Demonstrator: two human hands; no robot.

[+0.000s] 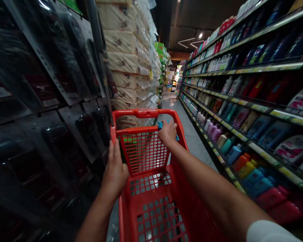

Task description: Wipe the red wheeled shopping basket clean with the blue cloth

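A red plastic shopping cart (142, 195) stands in front of me, its basket bare down to the grid floor. My left hand (116, 173) is on the cart's left rim, fingers reaching along the corner post and the thumb on the inner side. Across the basket, my right hand (168, 131) is closed on a crumpled blue cloth (177, 137) at the top right of the grid seat panel (143, 151). Only bits of the cloth show around the fingers. Beyond both hands runs the cart's red handlebar (147, 113).
Hanging packaged goods (45, 141) crowd close on the left. Behind them rises a tall stack of wrapped cream packs (127, 60). Shelves of bottles (242, 101) line the right side. A grey tiled aisle (192, 131) leads to a brightly lit area at the far end.
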